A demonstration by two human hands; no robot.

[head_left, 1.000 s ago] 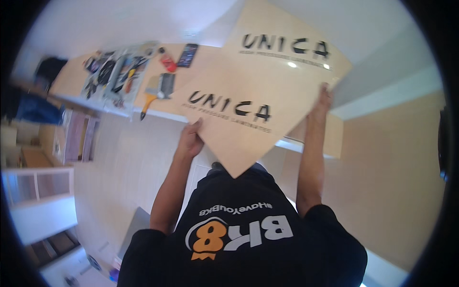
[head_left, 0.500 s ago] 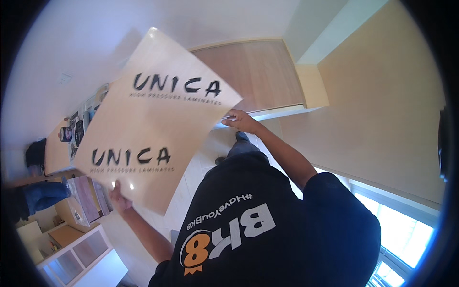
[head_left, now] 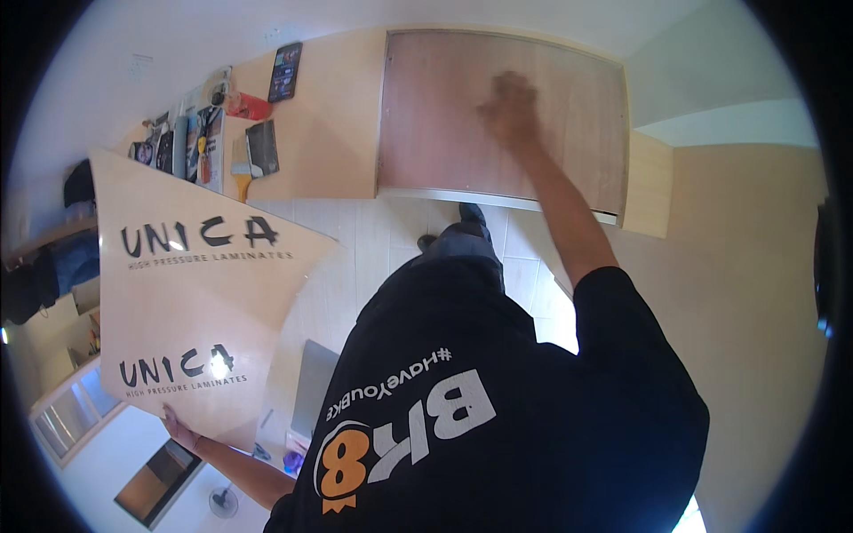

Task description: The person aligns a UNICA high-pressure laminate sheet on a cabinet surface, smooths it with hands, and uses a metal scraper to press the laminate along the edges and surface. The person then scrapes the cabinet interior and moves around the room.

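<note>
My left hand point(head_left: 180, 433) grips the lower edge of a large, pale beige laminate sheet point(head_left: 195, 311) with dark lettering. The sheet is held up at my left and bows slightly, its upper corner near the worktop. My right arm reaches forward over a reddish-brown wood panel point(head_left: 435, 107), set within a pale frame. Over the middle of that panel, my right hand point(head_left: 514, 111) is smeared by motion. Its fingers cannot be made out, nor whether it touches the surface.
Left of the panel, the pale worktop point(head_left: 333, 133) bears a phone point(head_left: 284, 71), a red object point(head_left: 249, 107), a dark flat piece point(head_left: 262, 148), a yellow-handled paintbrush point(head_left: 243, 182) and several tools on paper. A grey board point(head_left: 315, 382) and a fan point(head_left: 223, 503) are behind the sheet.
The laminate sheet has swung left and down in my left hand, uncovering the worktop and tools. My right hand has left the sheet's corner and moved forward over the brown panel.
</note>
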